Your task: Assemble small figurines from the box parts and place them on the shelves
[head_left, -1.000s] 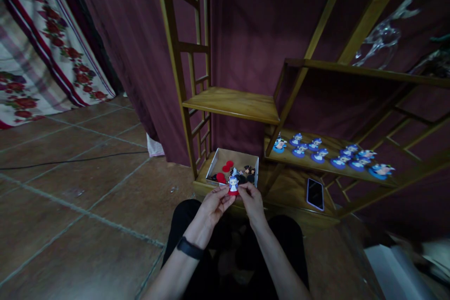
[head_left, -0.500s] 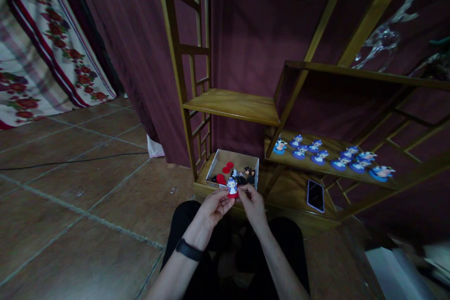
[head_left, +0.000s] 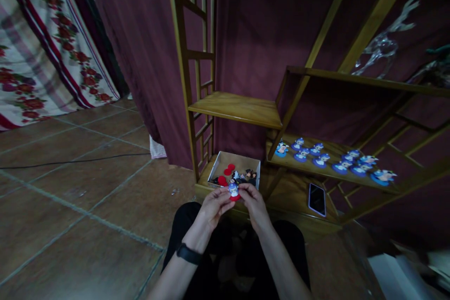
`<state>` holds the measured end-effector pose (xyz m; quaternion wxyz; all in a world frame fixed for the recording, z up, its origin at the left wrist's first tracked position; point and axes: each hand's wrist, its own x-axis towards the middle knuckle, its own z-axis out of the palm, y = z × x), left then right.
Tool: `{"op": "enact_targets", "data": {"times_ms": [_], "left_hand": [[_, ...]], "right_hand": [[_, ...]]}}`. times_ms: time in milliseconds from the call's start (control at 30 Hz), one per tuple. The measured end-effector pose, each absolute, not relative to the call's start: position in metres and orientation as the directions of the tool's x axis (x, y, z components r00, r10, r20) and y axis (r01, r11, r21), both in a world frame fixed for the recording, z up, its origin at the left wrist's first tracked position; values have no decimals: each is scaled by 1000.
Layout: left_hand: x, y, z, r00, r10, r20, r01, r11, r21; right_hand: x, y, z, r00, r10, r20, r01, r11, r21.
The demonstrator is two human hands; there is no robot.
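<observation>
You hold a small figure (head_left: 233,189), blue-haired and dressed in white, upright on its red base (head_left: 235,198), in front of the near edge of the open box (head_left: 242,161). Your left hand (head_left: 213,206) is closed on the base from one side, and your right hand (head_left: 254,202) pinches in from the other, though the light is dim and its exact fingertip contact is hard to make out. In the box lie red discs (head_left: 228,170) and a jumble of dark pieces (head_left: 250,174), partly covered by the figure and your fingers.

A wooden shelf (head_left: 239,108) juts out above the box. To the right, a slanted post (head_left: 293,101) partly blocks the leftmost of the other figures (head_left: 321,160), which stand grouped on a lower shelf. Below them a phone (head_left: 317,199) lies flat, apart from your right hand. A clear deer ornament (head_left: 381,50) stands higher up.
</observation>
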<state>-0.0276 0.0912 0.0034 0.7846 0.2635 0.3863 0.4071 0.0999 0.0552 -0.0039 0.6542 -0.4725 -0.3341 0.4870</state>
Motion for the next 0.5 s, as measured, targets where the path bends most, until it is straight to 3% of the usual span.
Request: {"op": "enact_targets", "data": {"times_ms": [167, 500], "left_hand": [[-35, 88, 7, 344, 915, -210, -370, 337, 866], [-48, 81, 41, 332, 943, 27, -270, 67, 961]], "right_hand": [[100, 53, -2, 199, 978, -66, -437, 28, -899], [100, 47, 21, 113, 979, 172, -115, 184, -976]]}}
